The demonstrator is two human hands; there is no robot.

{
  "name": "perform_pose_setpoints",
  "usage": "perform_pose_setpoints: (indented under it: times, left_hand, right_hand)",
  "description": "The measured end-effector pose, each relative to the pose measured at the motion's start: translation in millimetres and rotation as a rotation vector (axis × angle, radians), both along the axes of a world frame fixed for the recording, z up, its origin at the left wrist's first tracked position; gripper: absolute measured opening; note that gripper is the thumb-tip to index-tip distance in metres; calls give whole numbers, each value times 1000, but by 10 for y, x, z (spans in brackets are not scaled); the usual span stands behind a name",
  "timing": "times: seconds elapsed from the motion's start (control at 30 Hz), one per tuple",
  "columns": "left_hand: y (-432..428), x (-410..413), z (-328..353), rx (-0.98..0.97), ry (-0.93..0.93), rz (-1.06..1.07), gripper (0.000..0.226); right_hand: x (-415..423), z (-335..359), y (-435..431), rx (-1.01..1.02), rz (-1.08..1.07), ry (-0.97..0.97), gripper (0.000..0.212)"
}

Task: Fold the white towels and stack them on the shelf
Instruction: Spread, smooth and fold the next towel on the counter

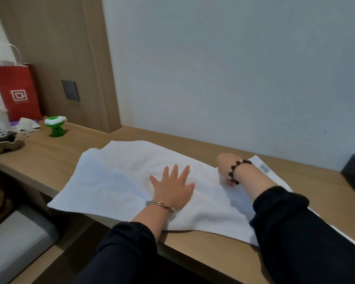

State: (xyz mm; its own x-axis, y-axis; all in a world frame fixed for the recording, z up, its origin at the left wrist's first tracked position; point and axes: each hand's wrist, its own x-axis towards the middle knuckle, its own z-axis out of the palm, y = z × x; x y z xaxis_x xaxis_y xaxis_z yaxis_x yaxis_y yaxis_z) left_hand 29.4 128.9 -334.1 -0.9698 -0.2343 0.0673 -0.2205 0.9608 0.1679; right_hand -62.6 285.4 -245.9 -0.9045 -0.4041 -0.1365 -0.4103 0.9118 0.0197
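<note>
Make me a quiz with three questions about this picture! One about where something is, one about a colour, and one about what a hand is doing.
1. Where is the green gadget, compared with the paper bag?
A) inside it
B) beside it, on the wooden desk
C) on top of it

2. What colour is the paper bag?
A) blue
B) red
C) yellow

3. What is the left hand doing?
A) lying flat on the white towel
B) holding a cup
C) making a fist in the air

Answers:
1 B: it stands on the desk just right of the bag.
2 B: the bag is red with a white logo.
3 A: its palm rests on the towel, fingers straight and spread.
</note>
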Motion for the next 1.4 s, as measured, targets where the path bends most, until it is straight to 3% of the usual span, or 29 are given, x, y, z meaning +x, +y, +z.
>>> perform_pose_setpoints:
  times: [0.13, 0.23, 0.3, 0.4, 0.5, 0.6, 0.7, 0.77, 0.87, 1.03, 1.2, 1.3, 1.4]
  left_hand:
    - [-16, -14, 5, -24, 11, -19, 60]
    - [-14, 10, 10, -15, 24, -26, 63]
    - [-16, 18, 10, -14, 27, -37, 65]
    - [-17, 9, -5, -8, 38, -57, 69]
    - [-23, -17, -11, -34, -1, -60, 66]
    - [-25, -57, -15, -72, -38, -60, 63]
    - [-30, -88, -6, -83, -59, -61, 63]
    - [-32, -88, 4, -90, -85, -65, 63]
    - [-9, -50, 52, -67, -74, -61, 60]
    - [19, -126, 401, -107, 98, -26, 41]
    - [-40, -156, 296, -114, 198, 11, 29]
    - [-76, -102, 57, -6, 44, 30, 57]
    - [-131, -160, 31, 12, -45, 29, 65]
  right_hand:
    - [-148, -75, 131, 190, -24, 13, 21]
    - [-288, -157, 201, 132, -15, 14, 15]
    - [-426, -144, 243, 7, -89, 43, 18]
    - [-640, -102, 380, -334, -346, 347, 15]
    - [-767, -71, 453, -577, -532, 334, 46]
    - [-641, -135, 239, -481, -414, 219, 65]
    - [-372, -469, 39, -258, -198, 34, 58]
    - [-241, -688, 60, -169, -164, -49, 58]
    - [-184, -688, 106, -111, -202, 18, 58]
    - [-116, -335, 69, 106, -141, 161, 68]
    - [-305, -63, 138, 128, -56, 102, 29]
    - [-424, -205, 64, 55, -21, 93, 20]
    - [-557, -304, -40, -32, 25, 46, 19]
